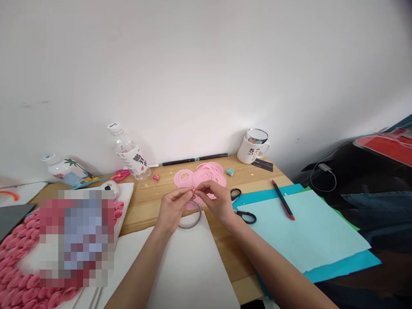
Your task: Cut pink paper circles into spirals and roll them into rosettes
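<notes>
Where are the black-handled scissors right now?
In the head view, the scissors lie just right of the right hand, at the left end of the blue paper.

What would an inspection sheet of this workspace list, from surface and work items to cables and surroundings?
Surface: light-brown wooden table, partly covered by a flat white sheet.
Work items: small curled pink paper piece; pile of round pink paper cutouts.
Clutter: clear plastic bottle, white lidded mug, black-handled scissors, slim black-and-red pen.
Hands: left hand and right hand pinch the pink piece together.
Cables: thin white cable with blocky connector, right of the table.
Surroundings: plain white wall behind; dark items rightward, unclear.
</notes>
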{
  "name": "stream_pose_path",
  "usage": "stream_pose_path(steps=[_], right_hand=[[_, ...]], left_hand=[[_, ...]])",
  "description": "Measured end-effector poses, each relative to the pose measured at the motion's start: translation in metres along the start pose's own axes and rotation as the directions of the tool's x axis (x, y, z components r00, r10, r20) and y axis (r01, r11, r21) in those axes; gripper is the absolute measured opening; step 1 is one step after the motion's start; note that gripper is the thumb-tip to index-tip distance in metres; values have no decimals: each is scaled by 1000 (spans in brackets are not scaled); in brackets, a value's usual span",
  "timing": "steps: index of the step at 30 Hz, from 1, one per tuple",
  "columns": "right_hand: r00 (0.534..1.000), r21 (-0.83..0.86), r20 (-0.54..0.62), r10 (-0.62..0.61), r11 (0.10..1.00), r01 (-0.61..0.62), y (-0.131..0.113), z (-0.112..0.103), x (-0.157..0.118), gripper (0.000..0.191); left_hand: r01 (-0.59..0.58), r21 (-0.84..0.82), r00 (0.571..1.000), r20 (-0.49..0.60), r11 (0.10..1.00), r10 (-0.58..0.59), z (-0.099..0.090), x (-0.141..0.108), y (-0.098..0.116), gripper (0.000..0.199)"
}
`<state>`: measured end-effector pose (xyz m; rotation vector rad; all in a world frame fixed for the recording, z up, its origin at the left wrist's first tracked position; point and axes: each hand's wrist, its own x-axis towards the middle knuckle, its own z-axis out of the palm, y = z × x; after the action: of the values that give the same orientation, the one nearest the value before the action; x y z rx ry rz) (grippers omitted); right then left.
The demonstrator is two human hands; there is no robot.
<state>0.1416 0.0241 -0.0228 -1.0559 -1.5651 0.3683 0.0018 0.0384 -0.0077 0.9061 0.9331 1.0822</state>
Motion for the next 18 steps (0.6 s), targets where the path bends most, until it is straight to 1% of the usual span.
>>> stream_pose_path(steps=[2, 5, 7, 9, 10, 13, 15, 18], right_hand=[[999, -13, 1, -45, 999, 45, 0, 2, -1, 8], [990, -101, -9, -143, 985, 141, 2, 5, -4, 15], [988, -183, 32, -150, 971, 154, 4, 8, -8, 18], [990, -222, 101, -102, 967, 122, 6, 11, -10, 20], [989, -208, 130, -65, 974, 91, 6, 12, -11, 20], [982, -79, 182, 50, 996, -36, 6, 14, -11, 23], [979, -23, 177, 100, 995, -97, 5, 14, -11, 23], [983, -47, 146, 112, 993, -106, 4, 14, -10, 20]], left_hand=[[-21, 21, 1000, -15, 1000, 22, -1, 1, -2, 22], [-44, 50, 998, -36, 998, 45, -3, 3, -6, 23], [-51, 60, 996, -66, 997, 54, -4, 4, -8, 24], [-46, 59, 992, -114, 997, 53, -4, 5, -9, 25], [-39, 55, 989, -138, 998, 47, -4, 5, -9, 26], [-25, 50, 984, -174, 998, 33, -3, 5, -7, 25], [-20, 63, 985, -170, 998, 30, -2, 4, -6, 23], [-5, 87, 990, -138, 996, 17, -1, 2, -5, 23]])
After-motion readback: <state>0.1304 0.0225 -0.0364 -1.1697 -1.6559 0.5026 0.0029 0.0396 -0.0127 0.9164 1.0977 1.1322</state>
